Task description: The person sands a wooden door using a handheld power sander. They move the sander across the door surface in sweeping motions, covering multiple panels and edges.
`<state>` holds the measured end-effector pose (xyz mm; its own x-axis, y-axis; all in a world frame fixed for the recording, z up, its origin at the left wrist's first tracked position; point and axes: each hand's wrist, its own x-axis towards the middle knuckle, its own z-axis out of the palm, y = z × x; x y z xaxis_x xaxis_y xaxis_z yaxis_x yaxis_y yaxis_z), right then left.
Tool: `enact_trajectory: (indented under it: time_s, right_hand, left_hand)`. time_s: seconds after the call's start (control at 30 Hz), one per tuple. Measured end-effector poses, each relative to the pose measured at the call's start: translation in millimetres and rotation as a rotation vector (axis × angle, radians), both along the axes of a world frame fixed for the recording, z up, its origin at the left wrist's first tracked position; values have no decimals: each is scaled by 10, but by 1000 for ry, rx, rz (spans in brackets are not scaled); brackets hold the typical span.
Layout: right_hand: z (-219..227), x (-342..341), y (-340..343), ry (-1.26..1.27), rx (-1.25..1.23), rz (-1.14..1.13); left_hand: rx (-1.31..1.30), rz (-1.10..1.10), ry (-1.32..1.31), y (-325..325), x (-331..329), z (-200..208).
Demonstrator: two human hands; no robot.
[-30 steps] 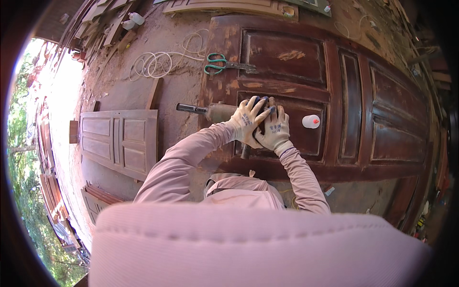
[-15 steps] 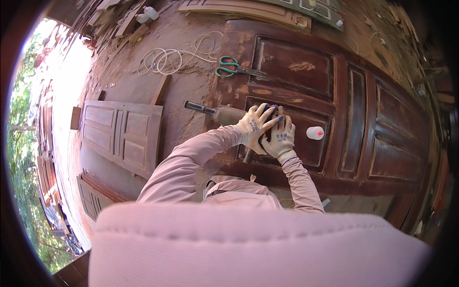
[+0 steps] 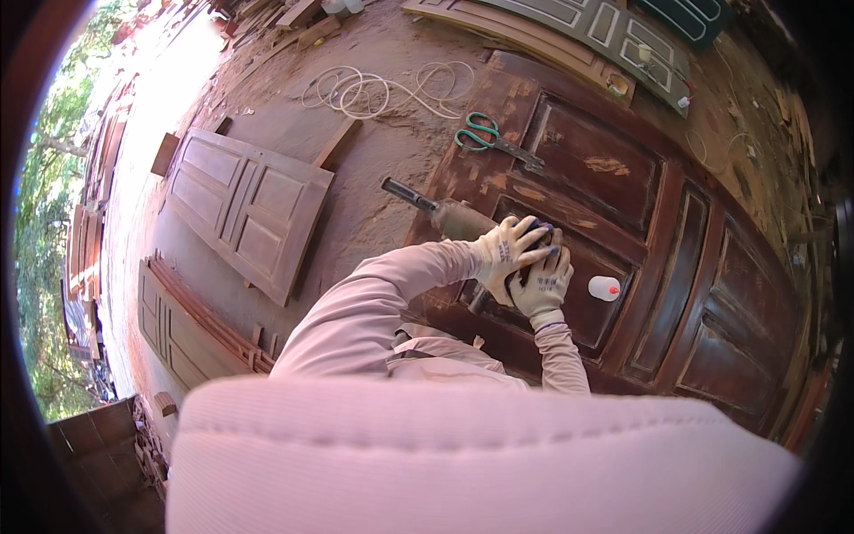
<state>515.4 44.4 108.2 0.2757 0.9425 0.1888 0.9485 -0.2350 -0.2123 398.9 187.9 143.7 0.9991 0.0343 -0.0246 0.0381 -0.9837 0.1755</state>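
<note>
Over the brown door [image 3: 660, 233], a diagonal power tool [image 3: 459, 220], tail toward upper left.

A: Reference: the door [image 3: 656, 231]. What is on it?
B: Scissors [image 3: 498, 144] toward its far-left corner. Bottle [image 3: 604, 288] at its near-left panel. Power tool [image 3: 458, 221] over that panel, tail past the door's left edge.
A: Off it?
B: Left: coiled line [image 3: 363, 94], second door [image 3: 253, 209]. Behind: third door [image 3: 609, 40].

Dark panelled door [image 3: 655, 230], green-handled scissors [image 3: 503, 145] on it, 1 white bottle [image 3: 603, 287]
</note>
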Motion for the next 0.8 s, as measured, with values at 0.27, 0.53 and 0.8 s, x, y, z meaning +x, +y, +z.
enact_trajectory:
  time_s: [0.27, 0.53, 0.8]
  right_hand:
    - [-128, -32, -56, -1, 128, 41]
    - [10, 109, 91, 73, -13, 0]
    - [19, 92, 88, 78, 16, -1]
  left_hand:
    - [-35, 5, 1, -25, -20, 21]
    - [-36, 5, 7, 95, 110, 67]
    - [-18, 5, 13, 100, 96, 25]
